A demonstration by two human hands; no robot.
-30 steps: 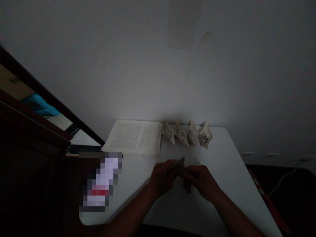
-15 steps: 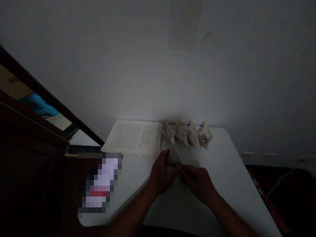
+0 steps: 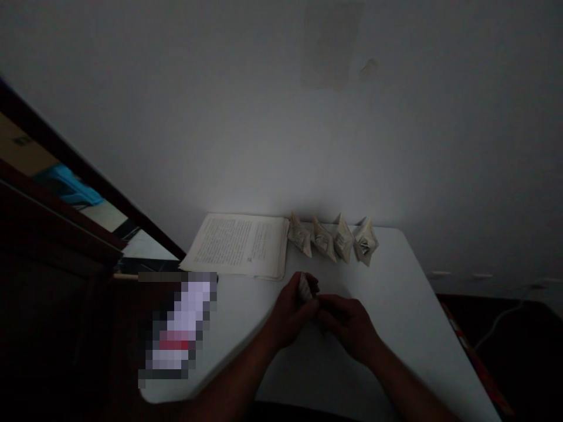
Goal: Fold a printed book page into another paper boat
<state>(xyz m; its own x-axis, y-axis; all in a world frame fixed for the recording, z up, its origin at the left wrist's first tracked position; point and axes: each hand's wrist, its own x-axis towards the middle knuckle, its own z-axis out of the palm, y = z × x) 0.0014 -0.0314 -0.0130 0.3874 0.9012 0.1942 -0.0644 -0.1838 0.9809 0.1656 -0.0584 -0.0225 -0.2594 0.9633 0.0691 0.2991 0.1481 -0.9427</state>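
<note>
A small folded piece of printed paper (image 3: pixel 304 288) is in my left hand (image 3: pixel 290 313), whose fingers close around it above the table. My right hand (image 3: pixel 349 322) meets it from the right, its fingertips pinched at the paper's lower edge. Much of the paper is hidden behind the fingers, and the room is dim. Beyond my hands, several folded paper boats stand in a row, with one paper boat (image 3: pixel 366 241) at the right end and another paper boat (image 3: pixel 299 237) at the left end, close to a stack of printed pages (image 3: pixel 240 243).
The white table (image 3: pixel 404 328) meets a pale wall (image 3: pixel 246 117) at its back edge. On its left side lies a blurred-out flat object (image 3: pixel 185 322). A dark-framed mirror (image 3: pixel 97 181) leans at far left. A white cable (image 3: pixel 499 325) hangs at right.
The folded paper has turned and now shows a narrower face between my fingers. Fingers of my left hand have curled over behind it, and my right hand has shifted slightly left.
</note>
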